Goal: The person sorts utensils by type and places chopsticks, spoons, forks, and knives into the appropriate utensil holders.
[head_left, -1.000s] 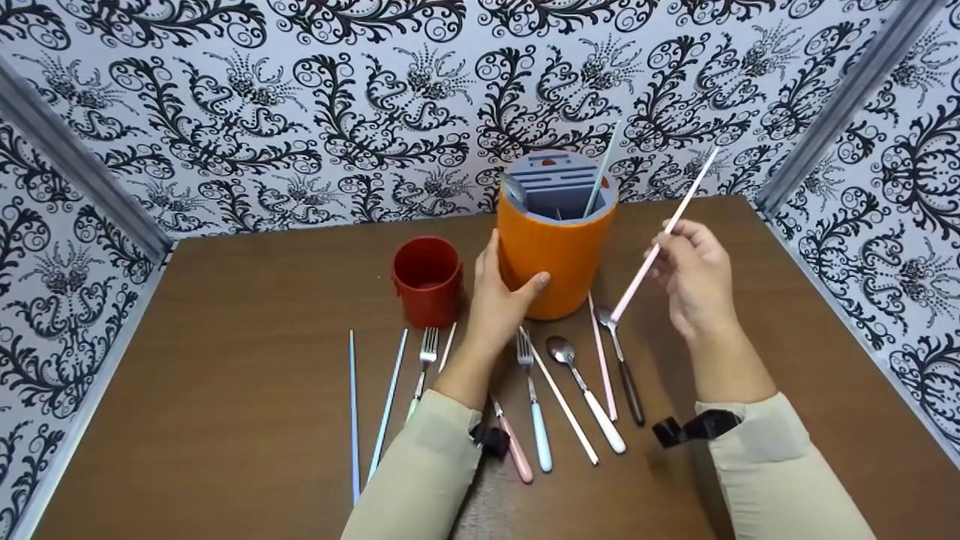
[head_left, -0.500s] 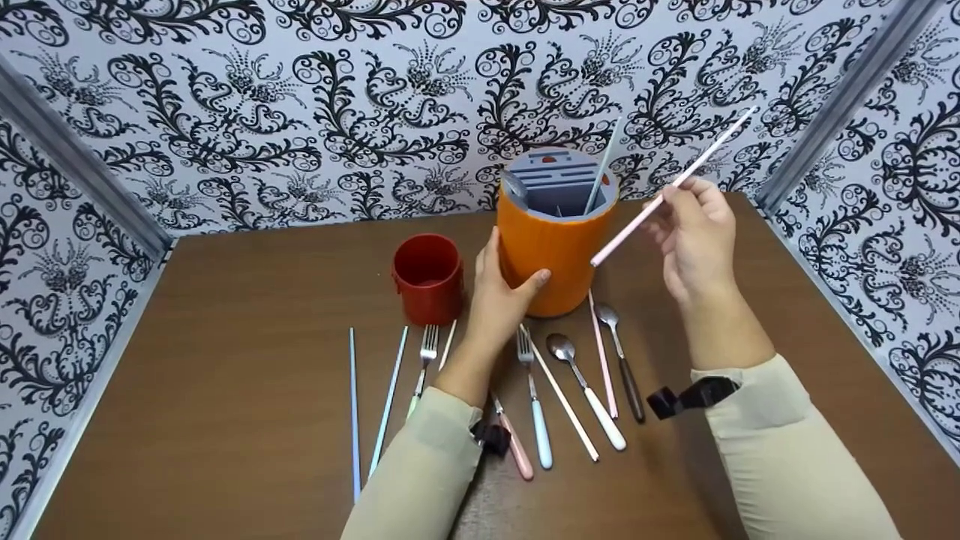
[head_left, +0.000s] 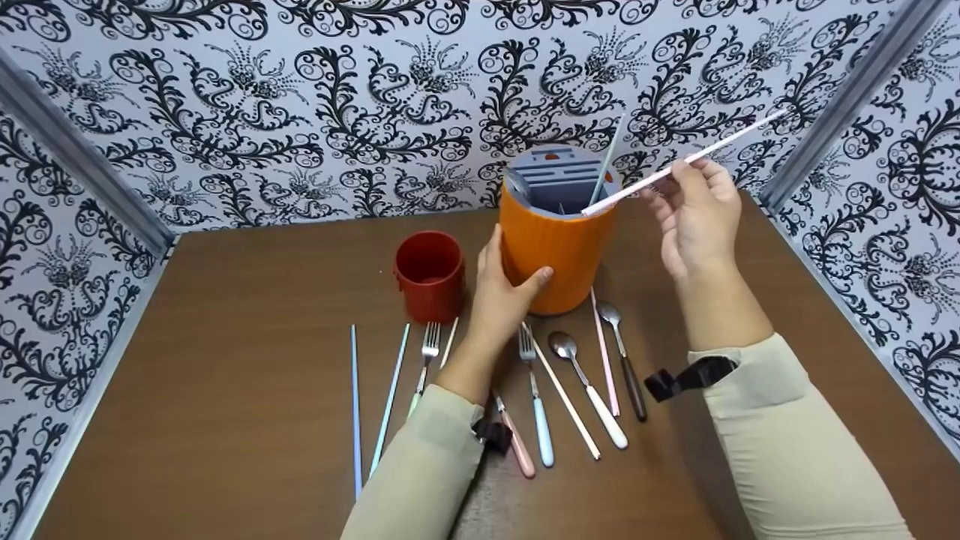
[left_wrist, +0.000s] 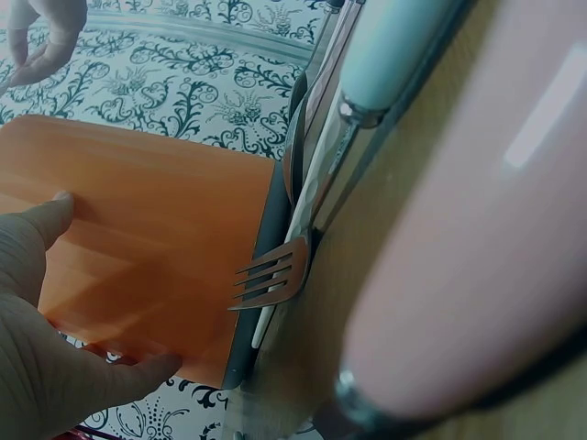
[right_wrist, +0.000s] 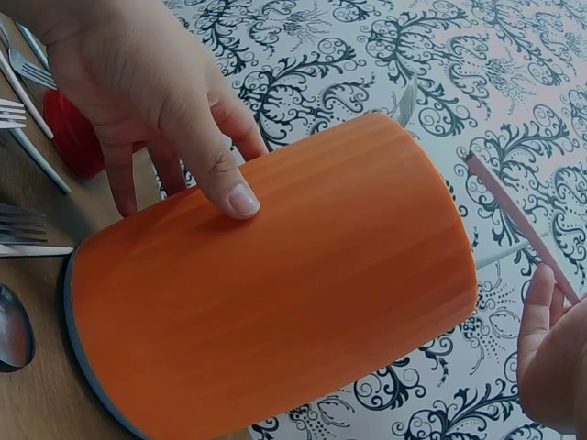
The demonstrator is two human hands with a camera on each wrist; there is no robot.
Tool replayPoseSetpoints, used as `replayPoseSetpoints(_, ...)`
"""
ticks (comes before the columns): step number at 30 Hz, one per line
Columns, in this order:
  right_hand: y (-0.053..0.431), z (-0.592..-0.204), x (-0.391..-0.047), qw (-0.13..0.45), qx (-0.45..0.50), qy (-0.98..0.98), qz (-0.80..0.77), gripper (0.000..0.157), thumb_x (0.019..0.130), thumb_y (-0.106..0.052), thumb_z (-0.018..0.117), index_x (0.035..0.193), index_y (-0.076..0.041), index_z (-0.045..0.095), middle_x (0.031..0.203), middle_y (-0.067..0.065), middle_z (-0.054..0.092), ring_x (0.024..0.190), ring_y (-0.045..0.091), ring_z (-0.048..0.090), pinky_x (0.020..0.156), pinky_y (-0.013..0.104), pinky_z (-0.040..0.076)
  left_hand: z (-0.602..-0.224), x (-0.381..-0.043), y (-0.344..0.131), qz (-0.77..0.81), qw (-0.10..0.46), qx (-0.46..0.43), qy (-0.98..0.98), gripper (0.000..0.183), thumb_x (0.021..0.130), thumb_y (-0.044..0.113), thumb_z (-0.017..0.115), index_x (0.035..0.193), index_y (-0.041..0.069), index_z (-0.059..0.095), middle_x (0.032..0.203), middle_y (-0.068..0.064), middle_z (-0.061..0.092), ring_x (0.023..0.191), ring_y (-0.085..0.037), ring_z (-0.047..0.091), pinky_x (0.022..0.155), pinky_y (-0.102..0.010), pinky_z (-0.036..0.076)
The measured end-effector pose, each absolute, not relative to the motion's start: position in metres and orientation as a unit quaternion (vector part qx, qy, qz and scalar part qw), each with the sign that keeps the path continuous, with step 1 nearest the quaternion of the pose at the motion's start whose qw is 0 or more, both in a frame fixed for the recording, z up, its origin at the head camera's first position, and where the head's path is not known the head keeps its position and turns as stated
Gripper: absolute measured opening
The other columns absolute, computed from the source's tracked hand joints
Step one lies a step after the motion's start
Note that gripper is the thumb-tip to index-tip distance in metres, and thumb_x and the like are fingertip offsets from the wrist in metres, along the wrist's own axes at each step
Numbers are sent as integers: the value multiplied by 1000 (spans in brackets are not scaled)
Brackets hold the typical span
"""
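Observation:
A tall orange utensil holder with a grey slotted top stands on the table. My left hand grips its lower left side, thumb across the front, as the right wrist view also shows. Between thumb and fingers my right hand pinches a pink chopstick around its middle. That chopstick slants, its lower end overlapping the holder's front right rim in the head view. Inside the holder a pale green chopstick leans at the right, and the bowl of a spoon shows at the left.
A red cup stands left of the holder. In front lie a fork, a white-handled spoon, a dark-handled spoon, a blue chopstick and other cutlery, partly under my left arm. Patterned panels enclose the table.
My right hand has risen, lifting the pink chopstick from near the dark-handled spoon up to the holder's rim and tilting it flatter. My left hand keeps its grip on the holder.

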State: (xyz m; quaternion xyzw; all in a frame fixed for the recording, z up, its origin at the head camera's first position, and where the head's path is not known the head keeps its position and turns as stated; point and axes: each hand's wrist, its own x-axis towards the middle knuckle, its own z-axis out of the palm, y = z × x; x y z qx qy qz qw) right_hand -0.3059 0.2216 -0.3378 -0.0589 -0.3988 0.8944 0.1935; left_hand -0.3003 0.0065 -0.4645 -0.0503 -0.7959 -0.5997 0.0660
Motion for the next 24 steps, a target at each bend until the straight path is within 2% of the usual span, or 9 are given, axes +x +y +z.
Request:
replayPoseSetpoints(7, 219, -340, -315, 218, -69, -412, 882, 16, 97, 1, 66, 108, -4, 55, 97, 10, 58, 79, 22, 68, 68, 29, 64, -463, -300, 6, -601, 61, -45, -796, 97, 90, 34, 82, 167, 23, 23, 165, -10, 35, 148, -28, 43, 126, -46, 33)
replayPoseSetpoints(14, 210, -345, -320, 268, -30, -486, 831, 18, 93, 5, 70, 105, -3, 59, 95, 11, 59, 82, 21, 65, 66, 28, 63, -466, -302, 7, -589, 82, -53, -802, 100, 88, 34, 84, 166, 17, 24, 164, -13, 37, 148, -28, 43, 126, -43, 33)
replayPoseSetpoints(20, 204, -345, -323, 255, -5, -516, 818, 16, 91, 9, 68, 102, 0, 60, 93, 12, 59, 81, 23, 66, 70, 30, 64, -465, -302, 8, -592, 79, -51, -801, 99, 89, 34, 83, 166, 19, 24, 164, -13, 36, 148, -28, 43, 126, -43, 33)
replayPoseSetpoints(24, 202, -343, -325, 239, -2, -538, 808, 15, 94, 5, 68, 104, 1, 58, 94, 11, 58, 81, 22, 67, 71, 30, 64, -465, -301, 8, -594, 77, -49, -799, 99, 88, 34, 83, 166, 19, 24, 164, -12, 36, 148, -28, 43, 126, -43, 32)
